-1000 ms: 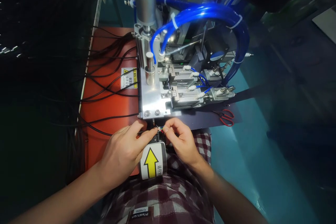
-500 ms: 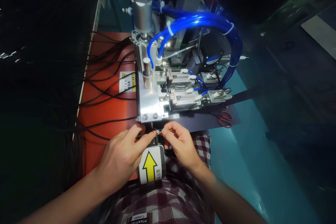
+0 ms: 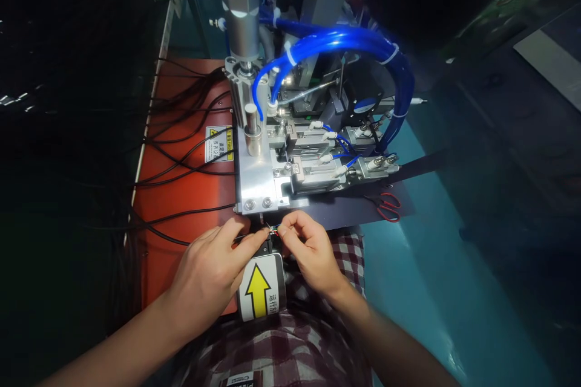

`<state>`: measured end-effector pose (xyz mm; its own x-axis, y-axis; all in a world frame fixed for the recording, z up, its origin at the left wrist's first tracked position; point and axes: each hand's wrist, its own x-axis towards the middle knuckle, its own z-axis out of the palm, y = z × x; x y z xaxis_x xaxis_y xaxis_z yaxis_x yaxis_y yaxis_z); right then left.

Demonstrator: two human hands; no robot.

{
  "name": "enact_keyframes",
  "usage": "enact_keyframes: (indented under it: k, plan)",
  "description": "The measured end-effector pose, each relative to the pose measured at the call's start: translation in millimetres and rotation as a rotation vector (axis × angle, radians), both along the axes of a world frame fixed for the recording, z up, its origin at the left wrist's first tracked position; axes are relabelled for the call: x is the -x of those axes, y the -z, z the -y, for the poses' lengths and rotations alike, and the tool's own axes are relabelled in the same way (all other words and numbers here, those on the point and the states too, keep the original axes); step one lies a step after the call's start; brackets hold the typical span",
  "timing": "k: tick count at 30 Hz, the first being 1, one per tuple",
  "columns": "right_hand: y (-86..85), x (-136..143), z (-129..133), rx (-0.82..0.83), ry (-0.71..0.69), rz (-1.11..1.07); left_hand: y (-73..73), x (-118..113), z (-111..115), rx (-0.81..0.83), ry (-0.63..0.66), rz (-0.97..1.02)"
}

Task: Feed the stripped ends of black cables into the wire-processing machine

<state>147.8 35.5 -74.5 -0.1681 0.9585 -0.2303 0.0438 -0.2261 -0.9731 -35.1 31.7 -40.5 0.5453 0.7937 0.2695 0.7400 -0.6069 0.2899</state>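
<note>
Thin coloured wires show between my fingertips, just below the metal plate of the machine. My right hand pinches the wires between thumb and forefinger. From the left, my left hand reaches to the same spot, its fingers closed and a fingertip against the wires; exactly what it grips is too small to make out. Under the wires is a black part, with a white label bearing a yellow arrow just below it.
Blue air tubes arch over metal cylinders. Black cables cross the orange surface at left. Red-handled scissors lie at the dark plate's right end. My checkered clothing is below.
The view has shifted slightly, so the machine appears a little further left. Both hands keep nearly the same pose at the wires.
</note>
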Motion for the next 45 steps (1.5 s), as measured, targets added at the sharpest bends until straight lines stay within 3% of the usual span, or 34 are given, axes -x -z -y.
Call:
enact_keyframes:
  k: [7, 15, 20, 25, 29, 36, 42, 45]
  plan:
    - [-4.0, -1, -1, -0.138, -0.017, 0.157, 0.0, 0, 0, -0.041, -0.009, -0.016]
    - [-4.7, 1, -1, 0.069, 0.016, 0.07, -4.7, -4, -2, -0.095, -0.002, -0.073]
    - [-13.0, 0, -6, 0.097, -0.004, 0.215, -6.0, -5, -1, -0.103, 0.04, -0.094]
    - [-14.5, -5, -6, 0.173, -0.018, 0.115, -3.2, -3, -1, -0.073, 0.034, -0.016]
    - [-15.3, -5, 0, 0.05, 0.088, 0.142, -1.4, -3, -2, -0.066, 0.037, -0.018]
    - [-15.4, 3, -1, -0.098, 0.043, 0.269, -1.3, -2, -1, -0.078, 0.021, -0.045]
    - [-7.3, 3, -6, 0.149, 0.039, 0.049, -2.1, -3, -1, -0.085, 0.023, -0.041]
    - [-3.2, -2, -5, 0.187, 0.05, 0.063, -2.5, -3, -2, -0.075, 0.02, -0.031]
